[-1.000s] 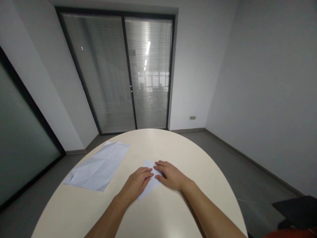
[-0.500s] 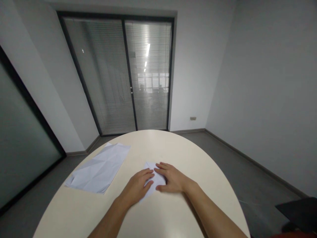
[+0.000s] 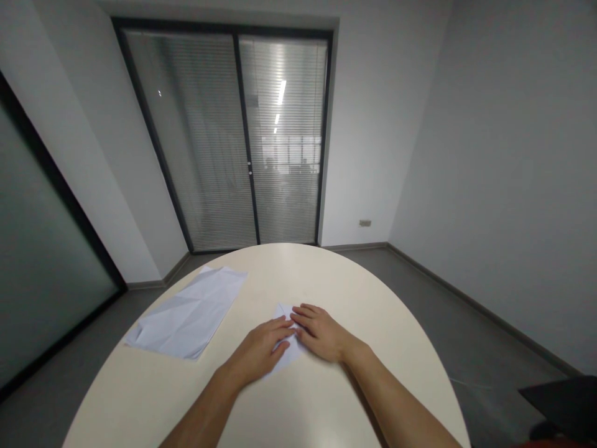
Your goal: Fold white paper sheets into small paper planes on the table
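Observation:
A small folded white paper lies flat on the round cream table, partly covered by both hands. My left hand rests on its left side, fingers reaching right across it, with the thumb a little apart. From the right, my right hand lies over the paper's right part, its fingers stretched toward the left hand. The fingertips of the two hands nearly meet over the middle of the sheet. Neither hand grips the paper; both lie on top of it.
Larger creased white sheets lie at the table's left. A black object stands beyond the table at the lower right. Glass doors with blinds are behind the table.
My right hand's fingers have moved in and its thumb, seen apart at the paper's lower right before, is now out of sight. My left hand has barely moved.

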The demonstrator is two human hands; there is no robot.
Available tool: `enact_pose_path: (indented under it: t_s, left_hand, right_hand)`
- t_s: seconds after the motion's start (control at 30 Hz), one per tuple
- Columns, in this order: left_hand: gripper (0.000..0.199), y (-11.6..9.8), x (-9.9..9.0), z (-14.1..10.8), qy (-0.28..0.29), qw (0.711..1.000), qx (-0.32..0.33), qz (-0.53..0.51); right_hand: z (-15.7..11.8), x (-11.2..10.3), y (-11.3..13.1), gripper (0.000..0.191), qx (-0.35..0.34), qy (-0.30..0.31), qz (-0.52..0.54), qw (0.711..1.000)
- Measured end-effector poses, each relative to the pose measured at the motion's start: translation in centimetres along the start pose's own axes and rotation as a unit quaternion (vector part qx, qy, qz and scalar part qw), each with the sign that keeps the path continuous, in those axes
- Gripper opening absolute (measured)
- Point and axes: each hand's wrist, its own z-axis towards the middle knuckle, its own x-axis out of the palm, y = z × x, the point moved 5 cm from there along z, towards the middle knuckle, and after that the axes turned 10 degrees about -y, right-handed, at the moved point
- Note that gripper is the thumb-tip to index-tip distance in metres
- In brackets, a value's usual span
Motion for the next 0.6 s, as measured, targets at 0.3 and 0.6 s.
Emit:
enact_pose_path:
  t_s: [0.3,0.6]
  left_hand:
    - [0.036,-1.0,0.5,-0.1,0.017,0.999,0.029,-0.016]
    - [0.034,-2.4,-0.1,0.4,0.011,0.998,0.049,-0.034]
  right_hand:
    - [0.4,0.9,-1.0,0.052,0.022,0.001,-0.011,1.000]
    - [1.2,1.3,-0.8,0.052,0.021,-0.006,0.003,1.000]
